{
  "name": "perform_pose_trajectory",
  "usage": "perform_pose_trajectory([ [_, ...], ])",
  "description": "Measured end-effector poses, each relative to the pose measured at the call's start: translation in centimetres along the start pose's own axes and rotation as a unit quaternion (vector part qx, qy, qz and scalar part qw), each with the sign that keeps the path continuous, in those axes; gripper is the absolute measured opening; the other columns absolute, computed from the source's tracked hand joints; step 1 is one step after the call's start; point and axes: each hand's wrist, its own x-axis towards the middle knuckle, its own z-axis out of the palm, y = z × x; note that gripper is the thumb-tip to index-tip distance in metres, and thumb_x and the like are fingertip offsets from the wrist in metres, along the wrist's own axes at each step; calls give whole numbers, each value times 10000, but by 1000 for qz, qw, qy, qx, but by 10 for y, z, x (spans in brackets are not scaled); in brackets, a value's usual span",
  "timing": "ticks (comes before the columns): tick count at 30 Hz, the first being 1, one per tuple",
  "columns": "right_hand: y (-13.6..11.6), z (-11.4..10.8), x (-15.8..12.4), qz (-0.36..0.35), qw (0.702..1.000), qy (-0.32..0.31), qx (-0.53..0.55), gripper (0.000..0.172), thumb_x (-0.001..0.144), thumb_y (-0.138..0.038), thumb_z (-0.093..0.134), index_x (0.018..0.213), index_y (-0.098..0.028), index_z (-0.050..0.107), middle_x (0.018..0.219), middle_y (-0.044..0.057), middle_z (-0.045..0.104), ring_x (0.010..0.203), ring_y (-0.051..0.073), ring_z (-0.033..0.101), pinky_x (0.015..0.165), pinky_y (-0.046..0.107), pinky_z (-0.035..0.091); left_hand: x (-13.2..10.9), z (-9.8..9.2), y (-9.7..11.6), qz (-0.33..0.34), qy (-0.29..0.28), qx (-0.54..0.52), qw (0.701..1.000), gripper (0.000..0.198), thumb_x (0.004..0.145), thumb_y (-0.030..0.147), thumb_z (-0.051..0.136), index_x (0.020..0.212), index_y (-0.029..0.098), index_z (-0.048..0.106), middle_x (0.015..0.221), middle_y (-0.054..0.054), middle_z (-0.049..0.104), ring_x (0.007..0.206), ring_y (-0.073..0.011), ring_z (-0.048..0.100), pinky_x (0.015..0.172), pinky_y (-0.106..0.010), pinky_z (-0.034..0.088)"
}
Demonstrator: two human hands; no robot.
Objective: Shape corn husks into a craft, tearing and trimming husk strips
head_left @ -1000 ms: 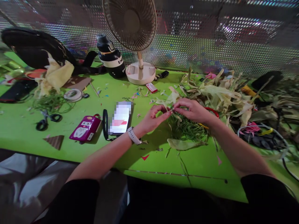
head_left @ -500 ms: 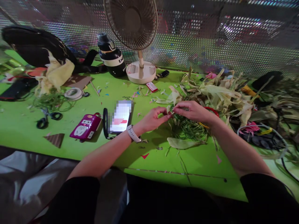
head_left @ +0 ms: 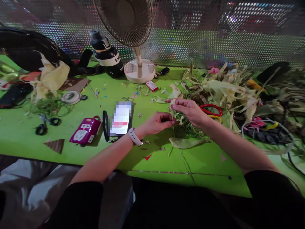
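A narrow pale strip of dried corn husk (head_left: 172, 109) hangs upright between my two hands. My right hand (head_left: 190, 110) pinches its upper end between thumb and fingers. Below it, my left hand (head_left: 157, 123) has thumb and forefinger closed at the strip's lower end; the exact contact is small and dim. Just behind and beneath my right hand lies a tangle of thin green strands (head_left: 190, 127). A flat piece of husk (head_left: 188, 143) rests on the green table (head_left: 143, 171) in front of it. Red handles (head_left: 218, 110) of what look like scissors poke out beside my right wrist.
A large heap of dried husks (head_left: 224, 89) covers the right side. To the left are a lit phone (head_left: 121, 119), a purple socket box (head_left: 85, 130) and black scissors (head_left: 47, 124). A fan (head_left: 140, 71) and a bottle (head_left: 108, 60) stand at the back.
My right hand has risen slightly and drawn apart from my left, which has dropped a little. The pale husk strip now shows stretched between them. The view has shifted slightly.
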Motion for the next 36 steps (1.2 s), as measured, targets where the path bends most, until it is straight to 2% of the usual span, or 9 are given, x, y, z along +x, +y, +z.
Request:
perform_pose_trajectory([
  [4, 2, 6, -4, -30, 999, -10, -13, 404, 797, -580, 672, 661, -213, 573, 915, 58, 671, 1125, 238, 587, 1026, 413, 418, 1, -3, 0, -10, -50, -28, 998, 258, 752, 376, 743, 767, 128, 677, 733, -30, 662, 690, -113, 574, 698, -276, 474],
  [8, 3, 5, -4, -24, 999, -3, -30, 421, 794, -608, 660, 682, -212, 570, 858, 44, 652, 973, 216, 614, 939, 385, 462, 1, -5, 3, -16, -63, -54, 996, 260, 720, 372, 782, 755, 129, 697, 715, -24, 669, 662, -101, 571, 689, -266, 474],
  [11, 0, -2, -1, 4, 999, -21, -50, 419, 814, -620, 623, 750, -206, 603, 815, 25, 642, 848, 184, 603, 841, 350, 477, 2, -11, 6, -37, -37, -87, 995, 253, 728, 381, 778, 760, 141, 703, 697, -9, 659, 606, -75, 529, 623, -234, 441],
  [16, -8, -17, 2, 13, 990, -68, -126, 474, 829, -635, 580, 746, -173, 646, 734, 15, 618, 734, 158, 564, 730, 310, 444, 7, -23, 8, -82, 70, -185, 977, 271, 822, 430, 655, 821, 164, 704, 773, -36, 692, 620, -90, 568, 556, -226, 413],
  [20, -12, -25, 1, 0, 980, -96, -176, 403, 758, -568, 694, 763, -166, 664, 719, 13, 630, 688, 145, 549, 679, 295, 427, 9, -27, 7, -93, 80, -211, 970, 226, 836, 351, 590, 820, 148, 688, 749, -52, 685, 621, -102, 573, 540, -230, 405],
  [24, -11, -29, 2, -13, 978, -96, -186, 365, 767, -535, 696, 758, -173, 658, 743, 22, 654, 701, 151, 569, 697, 308, 449, 8, -26, 7, -78, 63, -196, 976, 110, 781, 266, 645, 799, 160, 669, 753, -32, 680, 595, -82, 532, 568, -230, 412],
  [29, -6, -29, 4, -39, 979, -70, -189, 350, 779, -521, 686, 762, -174, 646, 744, 24, 659, 707, 158, 571, 703, 315, 463, 8, -22, 7, -25, 52, -105, 993, 212, 771, 353, 713, 751, 155, 643, 713, -3, 630, 583, -66, 483, 558, -222, 376],
  [36, -2, -27, 3, -76, 967, -68, -233, 304, 821, -472, 643, 756, -175, 621, 733, 25, 648, 705, 159, 558, 703, 307, 444, 9, -22, 5, 8, -32, 10, 999, 202, 812, 333, 660, 769, 140, 622, 707, 7, 609, 665, -88, 530, 656, -241, 429],
])
